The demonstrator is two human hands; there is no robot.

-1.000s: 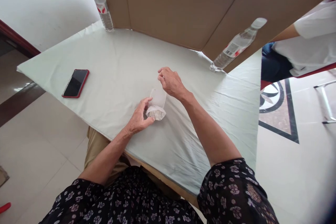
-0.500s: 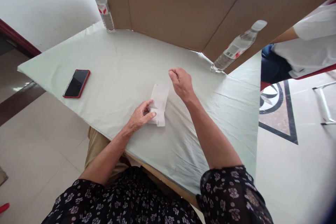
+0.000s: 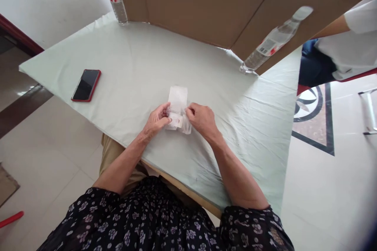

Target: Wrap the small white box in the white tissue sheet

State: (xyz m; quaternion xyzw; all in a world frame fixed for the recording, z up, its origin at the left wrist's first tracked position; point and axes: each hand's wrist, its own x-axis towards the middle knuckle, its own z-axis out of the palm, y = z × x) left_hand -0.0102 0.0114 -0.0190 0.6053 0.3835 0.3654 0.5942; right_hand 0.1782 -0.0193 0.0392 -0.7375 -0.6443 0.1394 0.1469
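Note:
A thin white sheet (image 3: 178,99), partly folded over, lies on the cloth in front of me. Its near part looks like a small pale bundle with translucent, crumpled edges; what is inside I cannot make out. My left hand (image 3: 156,120) grips the left side of this bundle, thumb on top and fingers curled behind. At its right edge, my right hand (image 3: 202,119) is closed in a pinch on a crumpled, translucent part of the sheet. The far end of the sheet lies flat, with neither hand on it.
A phone (image 3: 86,85) in a red case lies to the left on the pale cloth (image 3: 141,62). Two water bottles, one at back left (image 3: 116,2) and one leaning at right (image 3: 273,43), stand by a brown cardboard panel (image 3: 191,4). Another person's white sleeve (image 3: 361,19) shows at right.
My right hand has come down and toward me, from above the sheet to its right edge. The near part of the sheet is now spread toward the right; my left hand keeps its hold.

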